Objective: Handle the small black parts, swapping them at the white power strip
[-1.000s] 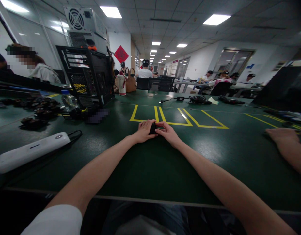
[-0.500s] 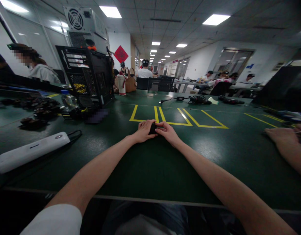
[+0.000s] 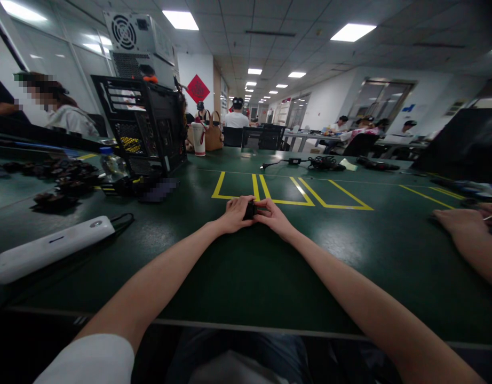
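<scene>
Both my hands meet over the middle of the green table (image 3: 238,277), just in front of yellow tape lines (image 3: 288,201). Between them is a small black object (image 3: 250,209), largely covered by fingers, so its kind cannot be made out. My left hand (image 3: 235,214) wraps round it from the left, fingers curled over the far side and thumb on the near side. My right hand (image 3: 275,217) grips its right side between thumb and fingertips.
A white power strip-like bar (image 3: 54,248) with a black cord lies at left. Beyond it are dark parts (image 3: 65,178), a bottle (image 3: 113,166) and a black computer case (image 3: 150,122). Coiled cables (image 3: 326,163) lie at the back. Another person's hand (image 3: 462,220) rests at far right.
My right fingertips have shifted slightly on the black object, and a little more of it shows. My left hand stays nearly where it was.
</scene>
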{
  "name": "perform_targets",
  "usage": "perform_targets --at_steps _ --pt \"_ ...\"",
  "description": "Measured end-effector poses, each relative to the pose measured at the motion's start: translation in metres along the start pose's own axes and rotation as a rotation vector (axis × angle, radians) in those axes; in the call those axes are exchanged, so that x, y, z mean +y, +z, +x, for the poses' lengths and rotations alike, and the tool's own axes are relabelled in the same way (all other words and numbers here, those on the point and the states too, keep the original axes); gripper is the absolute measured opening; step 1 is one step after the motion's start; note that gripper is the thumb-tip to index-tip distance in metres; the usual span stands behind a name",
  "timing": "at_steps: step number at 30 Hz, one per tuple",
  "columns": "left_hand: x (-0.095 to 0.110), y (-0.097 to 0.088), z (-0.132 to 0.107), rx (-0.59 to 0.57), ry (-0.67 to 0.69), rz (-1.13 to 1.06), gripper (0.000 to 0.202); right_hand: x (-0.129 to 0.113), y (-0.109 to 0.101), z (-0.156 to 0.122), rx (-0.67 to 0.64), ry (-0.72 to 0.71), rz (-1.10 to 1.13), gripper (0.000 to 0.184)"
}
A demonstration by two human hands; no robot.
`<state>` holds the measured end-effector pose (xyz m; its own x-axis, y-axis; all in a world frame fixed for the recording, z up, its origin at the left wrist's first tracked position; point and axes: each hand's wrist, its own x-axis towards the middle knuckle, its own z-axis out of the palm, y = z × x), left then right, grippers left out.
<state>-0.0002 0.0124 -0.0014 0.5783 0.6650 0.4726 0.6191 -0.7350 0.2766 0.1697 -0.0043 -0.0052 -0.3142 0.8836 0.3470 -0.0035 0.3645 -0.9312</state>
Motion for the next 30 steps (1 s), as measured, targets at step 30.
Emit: perform_targets --at_steps 30 --pt "0.0021 -0.0018 -0.0007 0.001 0.004 -0.009 0.057 -0.0036 0.0009 0.0022 0.026 0.066 -0.006 0.034"
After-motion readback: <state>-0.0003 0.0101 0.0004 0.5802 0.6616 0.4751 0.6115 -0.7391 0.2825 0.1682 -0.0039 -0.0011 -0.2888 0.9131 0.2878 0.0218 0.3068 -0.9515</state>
